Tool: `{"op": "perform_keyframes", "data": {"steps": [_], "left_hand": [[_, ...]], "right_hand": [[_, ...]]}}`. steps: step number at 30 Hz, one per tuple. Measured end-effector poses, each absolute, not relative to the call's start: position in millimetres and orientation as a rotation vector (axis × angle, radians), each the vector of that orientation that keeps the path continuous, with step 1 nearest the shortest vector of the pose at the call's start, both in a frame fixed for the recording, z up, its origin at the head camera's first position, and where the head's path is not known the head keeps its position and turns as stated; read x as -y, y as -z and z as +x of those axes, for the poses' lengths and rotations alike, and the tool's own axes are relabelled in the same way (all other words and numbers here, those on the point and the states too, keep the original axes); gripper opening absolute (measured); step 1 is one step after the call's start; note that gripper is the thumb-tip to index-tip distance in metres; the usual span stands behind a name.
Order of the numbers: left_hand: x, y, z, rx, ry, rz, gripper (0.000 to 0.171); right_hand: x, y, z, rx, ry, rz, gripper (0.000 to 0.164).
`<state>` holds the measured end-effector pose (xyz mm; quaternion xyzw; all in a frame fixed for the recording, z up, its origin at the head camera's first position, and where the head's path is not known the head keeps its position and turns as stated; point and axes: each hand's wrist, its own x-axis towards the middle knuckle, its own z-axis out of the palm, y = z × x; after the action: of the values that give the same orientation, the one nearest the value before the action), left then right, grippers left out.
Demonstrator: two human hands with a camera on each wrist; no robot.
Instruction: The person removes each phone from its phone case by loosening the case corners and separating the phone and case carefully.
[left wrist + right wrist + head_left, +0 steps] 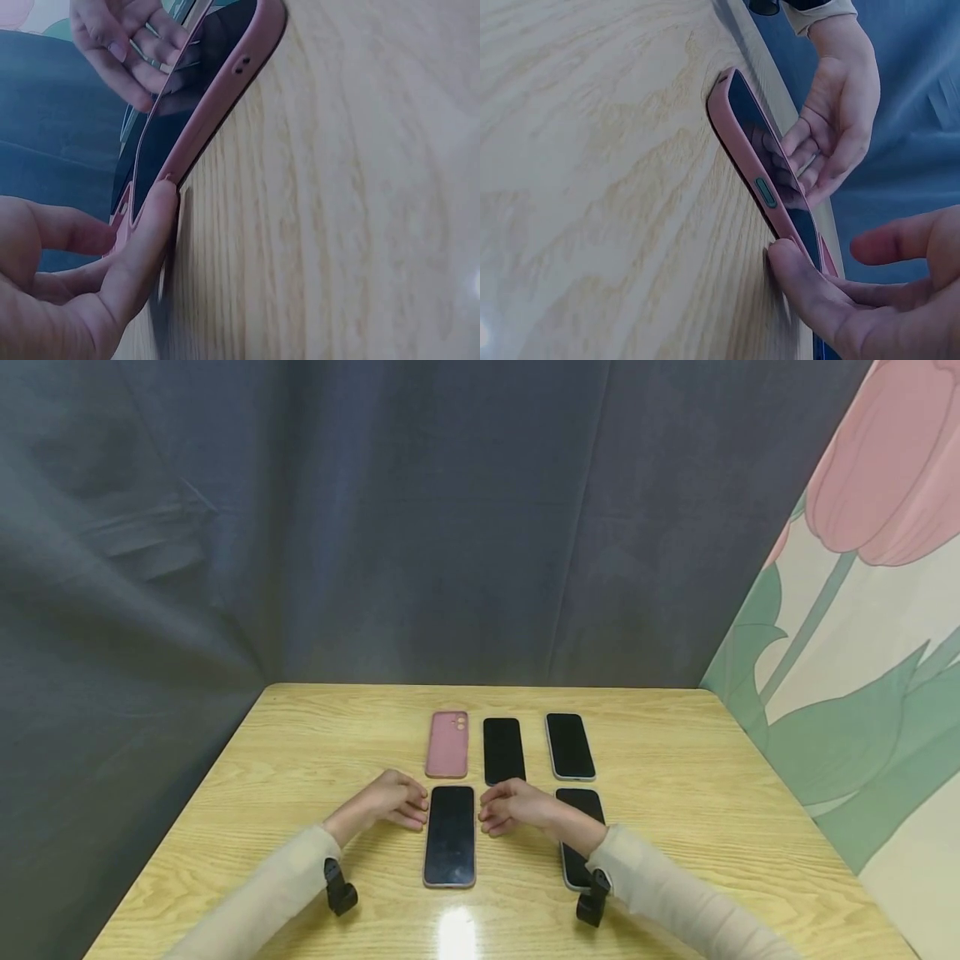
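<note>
A smartphone in a pink case [450, 839] lies screen up on the table, between the two hands. My left hand [392, 799] is at its upper left edge, fingers loosely bent; in the left wrist view the thumb [150, 232] lies right at the case's side. My right hand [517, 806] is at the opposite edge with relaxed fingers, its thumb [791, 259] beside the case's side in the right wrist view. Neither hand grips the phone. The dark screen reflects fingers in both wrist views.
Behind the phone lie an empty pink phone case [447, 747], a black phone [504, 750] and a light-edged phone [570, 746]. Another phone [583, 802] is partly covered by my right wrist. A dark curtain [480, 527] hangs behind the wooden table [300, 743].
</note>
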<state>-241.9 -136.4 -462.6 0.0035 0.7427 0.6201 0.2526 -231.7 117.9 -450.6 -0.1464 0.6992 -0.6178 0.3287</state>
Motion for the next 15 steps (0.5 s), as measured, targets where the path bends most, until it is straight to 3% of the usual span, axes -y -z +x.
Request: {"op": "perform_keyframes", "data": {"steps": [15], "left_hand": [[124,464,-236,-2.130,-1.720,-0.042,0.025]], "right_hand": [[-106,453,-228,-1.912,1.634,-0.315,0.027]]}}
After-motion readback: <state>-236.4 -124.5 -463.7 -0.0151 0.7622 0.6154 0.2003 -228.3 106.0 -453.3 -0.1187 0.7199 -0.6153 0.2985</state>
